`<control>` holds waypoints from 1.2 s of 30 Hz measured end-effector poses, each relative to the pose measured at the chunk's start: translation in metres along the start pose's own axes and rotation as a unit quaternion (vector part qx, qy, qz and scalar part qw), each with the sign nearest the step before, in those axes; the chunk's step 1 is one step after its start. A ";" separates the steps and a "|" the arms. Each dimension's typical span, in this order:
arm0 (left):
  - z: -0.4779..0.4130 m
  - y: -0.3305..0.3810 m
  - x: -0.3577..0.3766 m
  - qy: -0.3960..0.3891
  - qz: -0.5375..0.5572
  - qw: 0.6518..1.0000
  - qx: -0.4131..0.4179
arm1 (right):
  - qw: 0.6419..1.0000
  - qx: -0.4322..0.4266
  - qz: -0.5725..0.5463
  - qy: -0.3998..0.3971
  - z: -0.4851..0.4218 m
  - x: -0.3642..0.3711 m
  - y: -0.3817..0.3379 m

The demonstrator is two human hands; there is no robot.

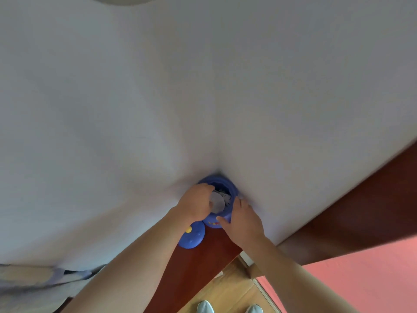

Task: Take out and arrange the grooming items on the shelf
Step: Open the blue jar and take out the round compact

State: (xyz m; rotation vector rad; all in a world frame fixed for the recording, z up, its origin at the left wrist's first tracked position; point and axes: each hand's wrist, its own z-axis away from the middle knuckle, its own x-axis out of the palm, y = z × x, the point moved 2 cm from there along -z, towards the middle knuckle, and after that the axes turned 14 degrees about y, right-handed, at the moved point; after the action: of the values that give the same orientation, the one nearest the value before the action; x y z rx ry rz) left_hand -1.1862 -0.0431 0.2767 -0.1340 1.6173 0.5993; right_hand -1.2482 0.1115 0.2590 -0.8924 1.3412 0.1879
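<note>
A round blue container stands open on a dark red-brown shelf in the corner of two white walls. Its blue lid, with a yellow knob, lies on the shelf just in front of it. My left hand reaches into the container's mouth, fingers closed on a flat pale grey round item. Dark small items show deeper inside, too blurred to name. My right hand is wrapped around the container's right side, holding it steady.
White walls fill most of the view. A dark red-brown panel runs along the right. Below lie a wooden floor, a pink mat and my two white shoes. Crumpled fabric sits at the lower left.
</note>
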 end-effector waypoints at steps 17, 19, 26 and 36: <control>-0.041 -0.003 0.038 -0.076 0.017 0.997 -0.023 | 1.000 0.006 -0.011 0.010 0.000 0.008 0.006; -0.040 -0.003 0.037 -0.078 0.027 0.997 -0.008 | 1.000 0.006 -0.010 0.011 0.000 0.008 0.007; -0.036 -0.003 0.032 -0.092 0.038 0.995 -0.003 | 1.000 0.012 -0.012 0.011 0.001 0.009 0.006; -0.033 0.002 0.028 -0.084 0.089 0.992 -0.033 | 1.000 0.018 -0.015 0.015 0.001 0.010 0.006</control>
State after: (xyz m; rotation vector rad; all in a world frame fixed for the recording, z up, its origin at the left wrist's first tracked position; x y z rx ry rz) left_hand -1.2211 -0.0489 0.2513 0.0127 1.4547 0.7824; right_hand -1.2484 0.1122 0.2469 -0.8879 1.3541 0.1273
